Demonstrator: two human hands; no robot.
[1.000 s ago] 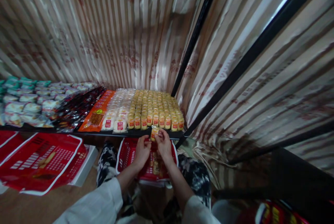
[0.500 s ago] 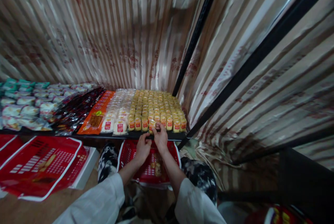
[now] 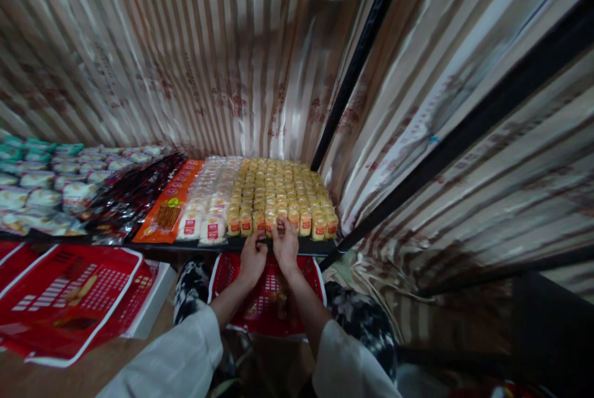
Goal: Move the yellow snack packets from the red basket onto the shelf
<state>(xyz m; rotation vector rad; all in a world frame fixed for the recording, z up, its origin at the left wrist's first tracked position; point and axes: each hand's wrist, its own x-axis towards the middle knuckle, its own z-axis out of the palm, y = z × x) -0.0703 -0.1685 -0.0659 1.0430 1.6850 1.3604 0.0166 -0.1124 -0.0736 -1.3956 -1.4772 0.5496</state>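
Rows of small yellow snack packs (image 3: 305,222) with red-and-orange labels stand packed together near the right end of a black shelf (image 3: 297,246). My left hand (image 3: 253,260) is at the shelf's front edge, fingers bent and closed by the front row; what lies between them is hidden. Close beside it on the right, my right hand (image 3: 286,249) has thumb and fingers pinched together against a front-row yellow pack. Below both hands sits a red basket (image 3: 218,283) with white edging between my knees, with a few dim small packs inside.
Left of the yellow packs lie white snack packs (image 3: 213,228), an orange bag (image 3: 161,218), dark shiny packets (image 3: 127,203) and white-and-green packs (image 3: 39,180). A large red package (image 3: 69,299) lies lower left. Black posts (image 3: 359,64) and striped sheeting (image 3: 208,45) enclose the shelf.
The view has shifted slightly. My left hand has risen a little, its fingers now nearer the front row of yellow packs. The right hand stays at the same packs.
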